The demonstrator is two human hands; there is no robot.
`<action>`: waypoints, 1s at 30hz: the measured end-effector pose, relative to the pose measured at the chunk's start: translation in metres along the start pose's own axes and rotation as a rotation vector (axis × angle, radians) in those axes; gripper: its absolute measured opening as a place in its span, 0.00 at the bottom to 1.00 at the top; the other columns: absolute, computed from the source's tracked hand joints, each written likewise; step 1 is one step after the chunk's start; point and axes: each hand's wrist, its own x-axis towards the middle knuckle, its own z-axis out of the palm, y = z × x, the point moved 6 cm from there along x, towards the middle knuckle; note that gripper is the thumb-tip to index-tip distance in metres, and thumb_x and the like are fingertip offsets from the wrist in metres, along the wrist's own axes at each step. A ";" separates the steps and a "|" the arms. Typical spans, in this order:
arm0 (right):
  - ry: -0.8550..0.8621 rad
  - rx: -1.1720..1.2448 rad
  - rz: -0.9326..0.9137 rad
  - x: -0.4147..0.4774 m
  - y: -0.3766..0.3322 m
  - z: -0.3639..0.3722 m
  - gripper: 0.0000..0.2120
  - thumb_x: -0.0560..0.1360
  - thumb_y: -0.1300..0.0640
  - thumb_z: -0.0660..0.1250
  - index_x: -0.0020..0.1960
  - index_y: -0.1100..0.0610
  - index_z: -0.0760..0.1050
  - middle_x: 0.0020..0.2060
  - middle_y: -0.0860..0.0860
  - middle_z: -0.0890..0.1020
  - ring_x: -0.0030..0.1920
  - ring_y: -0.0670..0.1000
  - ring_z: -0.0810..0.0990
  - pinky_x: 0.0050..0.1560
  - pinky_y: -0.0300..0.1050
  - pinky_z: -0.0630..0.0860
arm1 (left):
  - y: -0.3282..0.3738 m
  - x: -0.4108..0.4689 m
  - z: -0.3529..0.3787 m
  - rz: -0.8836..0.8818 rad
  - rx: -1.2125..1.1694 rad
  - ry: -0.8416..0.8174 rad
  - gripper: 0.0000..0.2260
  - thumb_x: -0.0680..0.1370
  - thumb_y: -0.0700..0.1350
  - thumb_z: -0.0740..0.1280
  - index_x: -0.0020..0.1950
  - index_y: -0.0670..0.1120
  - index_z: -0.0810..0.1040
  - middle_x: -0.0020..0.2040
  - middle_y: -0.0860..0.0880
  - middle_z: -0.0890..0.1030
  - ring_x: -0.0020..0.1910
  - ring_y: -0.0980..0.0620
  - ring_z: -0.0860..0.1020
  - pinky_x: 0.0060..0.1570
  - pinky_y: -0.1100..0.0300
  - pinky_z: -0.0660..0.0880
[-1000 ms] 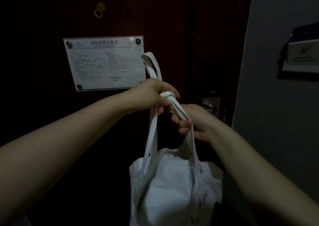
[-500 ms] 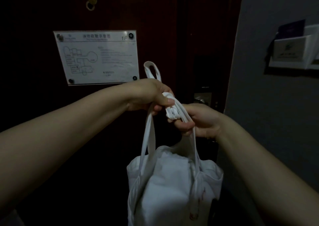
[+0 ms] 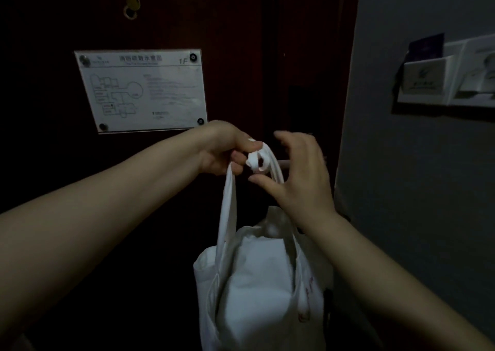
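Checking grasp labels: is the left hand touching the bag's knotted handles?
Touching. Head view shows the left hand curled round the knotted handles, thumb on top beside the knot; the white bag hangs from them.

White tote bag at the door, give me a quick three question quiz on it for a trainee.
1. True or false: the right hand is open, with its fingers spread.
2. What grips the knotted handles of the white tote bag? A. the left hand B. the right hand C. a hook on the wall
3. Fill in: the floor plan plaque is fixed to the dark ____.
Key: 1 true; 2 A; 3 door.
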 end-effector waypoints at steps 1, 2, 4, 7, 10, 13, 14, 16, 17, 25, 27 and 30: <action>0.071 -0.163 -0.092 -0.002 -0.007 -0.002 0.27 0.62 0.46 0.78 0.55 0.56 0.74 0.48 0.52 0.77 0.47 0.51 0.75 0.45 0.41 0.67 | -0.001 0.000 0.001 -0.012 -0.049 0.001 0.08 0.80 0.37 0.57 0.42 0.41 0.71 0.25 0.51 0.72 0.19 0.60 0.61 0.20 0.69 0.60; 0.118 -0.261 -0.132 -0.003 -0.013 -0.003 0.23 0.62 0.46 0.77 0.51 0.56 0.75 0.43 0.52 0.78 0.43 0.52 0.75 0.44 0.42 0.64 | -0.002 0.000 0.003 -0.022 -0.077 0.003 0.09 0.80 0.37 0.56 0.41 0.41 0.72 0.25 0.51 0.71 0.19 0.60 0.61 0.19 0.70 0.60; 0.177 -0.276 -0.171 -0.001 -0.017 -0.007 0.12 0.67 0.50 0.71 0.44 0.57 0.75 0.36 0.51 0.77 0.36 0.54 0.76 0.40 0.41 0.58 | -0.003 -0.002 0.005 -0.030 -0.092 0.022 0.10 0.80 0.37 0.56 0.40 0.41 0.72 0.27 0.51 0.70 0.18 0.60 0.60 0.19 0.70 0.60; 0.099 -0.087 -0.209 0.002 -0.013 -0.012 0.12 0.74 0.51 0.60 0.44 0.58 0.77 0.34 0.50 0.77 0.35 0.51 0.75 0.36 0.40 0.63 | -0.005 -0.006 0.006 -0.024 -0.100 0.055 0.10 0.79 0.35 0.56 0.40 0.41 0.73 0.28 0.51 0.70 0.18 0.60 0.60 0.18 0.70 0.60; -0.021 0.263 -0.090 0.005 -0.012 -0.013 0.10 0.75 0.48 0.60 0.42 0.52 0.76 0.38 0.40 0.71 0.39 0.40 0.69 0.39 0.30 0.65 | -0.006 -0.014 0.005 -0.002 -0.082 0.094 0.09 0.79 0.37 0.57 0.41 0.41 0.72 0.24 0.51 0.72 0.18 0.60 0.60 0.18 0.70 0.59; -0.249 0.590 0.099 0.006 -0.019 -0.005 0.05 0.75 0.56 0.65 0.40 0.50 0.75 0.41 0.43 0.73 0.40 0.36 0.72 0.42 0.27 0.67 | -0.005 -0.018 -0.003 0.053 -0.093 0.176 0.10 0.80 0.42 0.58 0.40 0.41 0.72 0.23 0.51 0.71 0.18 0.59 0.60 0.20 0.68 0.55; -0.285 0.693 0.176 0.007 -0.021 -0.005 0.06 0.75 0.59 0.66 0.40 0.54 0.76 0.38 0.44 0.74 0.37 0.36 0.73 0.39 0.27 0.68 | -0.005 -0.019 -0.007 0.070 -0.102 0.205 0.11 0.80 0.43 0.57 0.40 0.41 0.72 0.23 0.50 0.70 0.18 0.59 0.60 0.19 0.67 0.55; -0.284 0.894 0.363 0.007 -0.021 -0.003 0.08 0.75 0.62 0.65 0.37 0.58 0.75 0.30 0.45 0.75 0.30 0.38 0.74 0.32 0.29 0.69 | -0.008 -0.016 -0.011 0.096 -0.109 0.241 0.13 0.81 0.42 0.55 0.38 0.42 0.71 0.22 0.51 0.68 0.17 0.59 0.60 0.18 0.68 0.55; -0.265 0.979 0.436 0.008 -0.020 -0.001 0.10 0.76 0.62 0.64 0.36 0.59 0.73 0.27 0.46 0.75 0.27 0.39 0.73 0.29 0.30 0.69 | -0.008 -0.015 -0.010 0.108 -0.116 0.239 0.14 0.82 0.41 0.55 0.37 0.42 0.70 0.22 0.51 0.69 0.17 0.60 0.60 0.18 0.68 0.55; -0.120 1.142 0.561 0.030 -0.016 0.025 0.17 0.75 0.65 0.64 0.29 0.57 0.65 0.21 0.49 0.69 0.20 0.42 0.66 0.22 0.32 0.64 | -0.006 0.008 -0.030 0.282 -0.092 0.303 0.14 0.80 0.38 0.56 0.39 0.42 0.77 0.24 0.48 0.73 0.18 0.58 0.66 0.18 0.69 0.60; -0.097 1.191 0.551 0.041 -0.015 0.033 0.18 0.76 0.66 0.63 0.29 0.56 0.64 0.24 0.52 0.67 0.21 0.44 0.64 0.21 0.33 0.60 | 0.005 0.014 -0.038 0.397 -0.043 0.316 0.13 0.79 0.38 0.55 0.41 0.42 0.78 0.22 0.48 0.74 0.17 0.58 0.65 0.18 0.69 0.59; -0.084 1.233 0.527 0.060 -0.012 0.043 0.16 0.76 0.65 0.63 0.30 0.58 0.65 0.28 0.56 0.66 0.22 0.46 0.62 0.21 0.35 0.57 | 0.021 0.026 -0.057 0.447 -0.036 0.307 0.12 0.81 0.38 0.54 0.50 0.38 0.77 0.23 0.47 0.74 0.17 0.58 0.66 0.17 0.69 0.60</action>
